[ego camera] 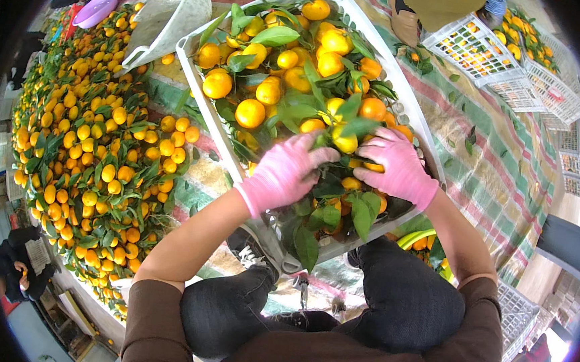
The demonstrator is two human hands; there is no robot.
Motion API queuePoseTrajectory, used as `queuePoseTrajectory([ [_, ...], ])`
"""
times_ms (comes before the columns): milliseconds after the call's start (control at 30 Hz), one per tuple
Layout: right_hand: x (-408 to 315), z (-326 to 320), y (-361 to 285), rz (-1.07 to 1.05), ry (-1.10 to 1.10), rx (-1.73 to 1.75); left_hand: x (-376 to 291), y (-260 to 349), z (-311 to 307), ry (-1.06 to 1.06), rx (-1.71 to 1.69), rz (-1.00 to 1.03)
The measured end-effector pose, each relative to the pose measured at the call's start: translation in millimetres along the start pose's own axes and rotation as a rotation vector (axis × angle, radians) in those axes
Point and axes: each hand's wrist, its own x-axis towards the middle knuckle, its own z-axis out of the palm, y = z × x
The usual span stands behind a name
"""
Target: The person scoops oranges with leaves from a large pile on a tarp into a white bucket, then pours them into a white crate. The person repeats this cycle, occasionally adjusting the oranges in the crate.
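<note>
A white plastic crate (pixel 221 136) full of orange mandarins (pixel 250 113) with green leaves (pixel 276 36) stands between my knees. Both my hands wear pink gloves and reach into its near half. My left hand (pixel 288 173) has its fingers curled down among leaves, the thumb pointing to the right; what lies under the fingers is hidden. On the right side, my right hand (pixel 397 166) rests over fruit with its fingers bent, touching mandarins. Between the two hands sits a yellowish mandarin (pixel 344 140) with blurred leaves around it. Whether either hand grips a fruit is not clear.
A big heap of leafy mandarins (pixel 86 141) spreads at left on a striped tarp (pixel 482 169). Beside it are a whitish tub (pixel 180 17) and a purple basin (pixel 96 8). More crates (pixel 473 47) stand upper right. A yellow-green basket (pixel 415 236) is by my right knee. Other people are nearby.
</note>
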Motion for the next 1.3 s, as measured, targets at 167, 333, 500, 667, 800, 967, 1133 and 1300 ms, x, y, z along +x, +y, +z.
queuePoseTrajectory([
  [167, 25.8, -18.6, 6.1, -0.172, 0.358, 0.025, 6.9, -35.0, -5.7, 0.048, -0.529, 0.088],
  [333, 68.6, -17.8, -20.7, -0.272, 0.032, 0.623, 2.3, -28.9, -27.7, 0.228, -0.813, 0.074],
  [500, 71.0, -34.0, -54.8, -0.039, -0.207, 1.107, -11.4, -28.4, -49.0, 0.171, -0.631, 0.107],
  [667, 59.6, -40.0, -53.0, -0.184, -0.027, -0.163, -1.6, -22.2, -42.3, 0.243, 0.090, 0.106],
  [800, 37.8, -40.4, -36.4, -0.242, 0.048, -0.325, 9.0, -20.0, -52.6, 0.109, 0.252, 0.152],
  [967, 15.6, -80.7, -30.2, 0.388, -0.070, -0.098, 13.1, -20.4, -83.6, 0.282, 0.224, -0.126],
  [1133, 37.4, -71.8, -61.3, 0.239, 0.254, 0.282, 19.0, 16.6, -39.2, 0.378, -0.476, 0.014],
  [1300, 37.1, -21.7, -72.2, -0.167, 0.372, -0.239, -2.9, 13.9, -28.4, 0.073, -1.489, -0.264],
])
